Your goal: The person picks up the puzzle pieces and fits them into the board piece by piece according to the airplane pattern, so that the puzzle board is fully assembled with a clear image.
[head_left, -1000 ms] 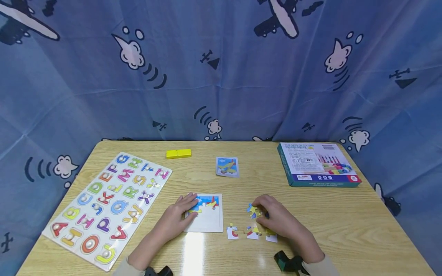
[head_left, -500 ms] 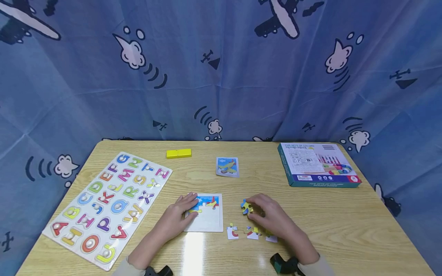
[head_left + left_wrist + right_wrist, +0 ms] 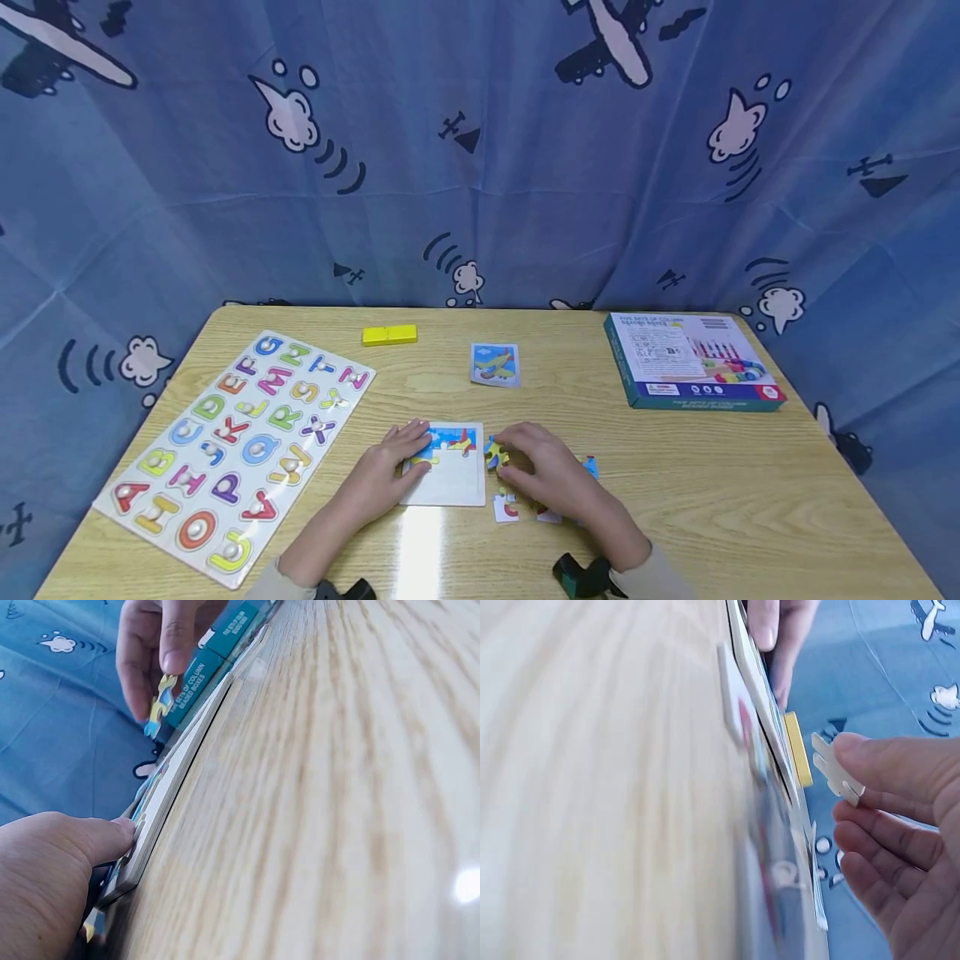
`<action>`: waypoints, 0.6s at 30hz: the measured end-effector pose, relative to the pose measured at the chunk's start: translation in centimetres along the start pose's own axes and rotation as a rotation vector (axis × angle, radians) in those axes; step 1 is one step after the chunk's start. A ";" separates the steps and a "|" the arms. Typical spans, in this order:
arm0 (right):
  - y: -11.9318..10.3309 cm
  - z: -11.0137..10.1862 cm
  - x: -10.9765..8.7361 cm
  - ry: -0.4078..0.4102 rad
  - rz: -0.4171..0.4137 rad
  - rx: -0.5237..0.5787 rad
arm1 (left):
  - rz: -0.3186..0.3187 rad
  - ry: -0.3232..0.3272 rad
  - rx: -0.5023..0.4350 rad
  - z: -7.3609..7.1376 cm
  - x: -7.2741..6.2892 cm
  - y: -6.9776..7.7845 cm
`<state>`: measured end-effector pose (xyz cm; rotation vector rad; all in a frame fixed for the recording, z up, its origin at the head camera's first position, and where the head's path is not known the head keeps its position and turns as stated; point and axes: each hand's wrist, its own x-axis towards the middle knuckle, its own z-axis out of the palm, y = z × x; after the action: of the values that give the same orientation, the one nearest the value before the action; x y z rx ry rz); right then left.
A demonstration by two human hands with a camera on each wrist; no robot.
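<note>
My left hand (image 3: 392,468) rests on the left side of a square white puzzle tray (image 3: 457,483), fingers extended over it. In the left wrist view its thumb (image 3: 109,838) lies on the tray's edge. A strip of joined blue pieces with a red plane (image 3: 461,442) fills the tray's top part. My right hand (image 3: 551,468) pinches a yellow-and-blue jigsaw piece (image 3: 494,455) between thumb and fingers, just right of the tray. The right wrist view shows this piece (image 3: 834,769) raised off the table. Loose jigsaw pieces (image 3: 506,508) lie beside and partly under the right hand.
An alphabet board (image 3: 247,442) with knobbed letters covers the table's left side. Toward the back are a yellow block (image 3: 389,335), a small airplane picture card (image 3: 495,365) and a boxed bead set (image 3: 693,358) at right. A blue printed curtain (image 3: 480,167) hangs behind.
My right hand has moved left with the pinched jigsaw piece, from above the loose pieces to the tray's right edge. A blue piece behind the hand now shows. The left hand stays put.
</note>
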<state>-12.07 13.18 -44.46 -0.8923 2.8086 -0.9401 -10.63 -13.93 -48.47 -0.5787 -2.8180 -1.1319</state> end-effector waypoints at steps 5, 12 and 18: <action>-1.0 1.1 1.1 -0.010 -0.060 -0.003 | -0.001 -0.003 0.001 0.0 0.0 0.0; -2.4 2.4 2.6 -0.017 -0.111 0.002 | 0.003 -0.007 0.004 0.0 0.0 0.0; -2.9 3.6 3.4 -0.021 -0.115 -0.022 | 0.004 -0.008 0.009 -0.1 0.0 0.0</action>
<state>-12.61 7.56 -45.31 -1.0704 2.7814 -0.9090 -10.63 -13.99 -48.40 -0.5888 -2.8254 -1.1181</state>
